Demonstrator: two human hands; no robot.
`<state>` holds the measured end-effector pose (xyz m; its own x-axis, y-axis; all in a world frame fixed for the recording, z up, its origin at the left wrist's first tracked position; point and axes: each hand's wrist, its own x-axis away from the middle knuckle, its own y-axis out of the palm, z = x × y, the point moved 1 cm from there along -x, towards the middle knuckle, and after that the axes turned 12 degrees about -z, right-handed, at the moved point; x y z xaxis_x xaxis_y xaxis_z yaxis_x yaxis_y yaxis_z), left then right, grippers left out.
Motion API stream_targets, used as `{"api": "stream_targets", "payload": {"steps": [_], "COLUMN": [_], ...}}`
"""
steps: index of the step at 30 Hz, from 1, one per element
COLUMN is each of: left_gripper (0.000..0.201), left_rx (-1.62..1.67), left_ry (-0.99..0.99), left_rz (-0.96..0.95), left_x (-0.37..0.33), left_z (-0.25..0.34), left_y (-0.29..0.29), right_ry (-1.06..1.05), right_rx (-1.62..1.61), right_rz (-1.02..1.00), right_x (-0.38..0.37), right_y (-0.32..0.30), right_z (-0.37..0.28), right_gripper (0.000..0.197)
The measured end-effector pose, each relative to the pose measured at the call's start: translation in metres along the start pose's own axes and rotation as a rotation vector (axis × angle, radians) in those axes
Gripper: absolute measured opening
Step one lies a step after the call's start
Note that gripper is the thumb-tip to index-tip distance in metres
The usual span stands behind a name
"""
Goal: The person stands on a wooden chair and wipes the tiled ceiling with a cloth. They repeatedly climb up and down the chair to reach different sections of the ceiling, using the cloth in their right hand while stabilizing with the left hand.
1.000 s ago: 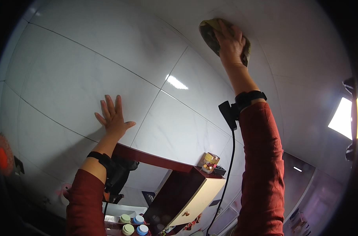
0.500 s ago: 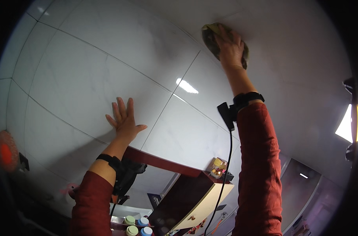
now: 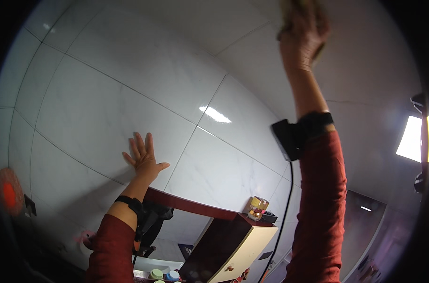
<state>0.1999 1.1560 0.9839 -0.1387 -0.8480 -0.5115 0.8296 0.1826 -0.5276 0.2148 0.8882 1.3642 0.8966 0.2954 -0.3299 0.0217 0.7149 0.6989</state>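
Left hand (image 3: 145, 163): fingers spread against wall tile (image 3: 91, 113). Right hand (image 3: 305, 40): clamped on cloth (image 3: 287, 10); apparent step, wiping ceiling (image 3: 365, 70); next stroke wants even pressure.

Open gap btwn L hand (image 3: 145, 162) & R sleeve (image 3: 320, 203), w/ cable (image 3: 290, 203) and cabinet (image 3: 216, 250) in way below.

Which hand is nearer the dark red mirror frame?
Left: the left hand is spread against the white tiled wall just above the frame; the right hand, with an olive cloth, is much higher, toward the right.
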Motion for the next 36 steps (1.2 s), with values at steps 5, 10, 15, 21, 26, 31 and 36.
{"api": "stream_targets", "payload": {"steps": [5,10,15,21,26,31,36], "left_gripper": [0.124,0.125,0.126,0.127,0.13,0.131,0.13], "left_rx": [-0.007,-0.008,-0.024,-0.018,-0.034,-0.014,-0.002], "left_ry": [-0.008,-0.011,-0.007,-0.027,-0.018,-0.015,-0.034], "left_rz": [-0.007,-0.014,-0.007,0.0,0.014,0.013,-0.013], "left_x": [-0.002,-0.001,-0.002,-0.004,-0.005,-0.006,-0.004], "left_z": [0.0,0.001,-0.001,-0.002,-0.002,-0.002,0.0], "left_y": [-0.002,-0.002,0.0,0.002,0.004,0.005,-0.001], "right_ry": [-0.217,0.062,-0.084,0.02,-0.119,-0.123,0.354], "right_rx": [-0.04,-0.08,0.134,-0.102,0.02,0.015,-0.281], "right_rz": [-0.779,-0.119,-0.57,-0.041,-0.638,-0.37,0.035], "right_x": [0.009,-0.013,-0.011,-0.019,-0.019,-0.034,-0.087], "right_y": [0.007,0.001,0.012,0.003,-0.002,-0.029,-0.085], "right_z": [-0.049,-0.025,-0.037,-0.024,-0.022,0.001,0.067], "right_gripper": [0.036,0.045,0.05,0.043,0.051,0.036,0.046]}}
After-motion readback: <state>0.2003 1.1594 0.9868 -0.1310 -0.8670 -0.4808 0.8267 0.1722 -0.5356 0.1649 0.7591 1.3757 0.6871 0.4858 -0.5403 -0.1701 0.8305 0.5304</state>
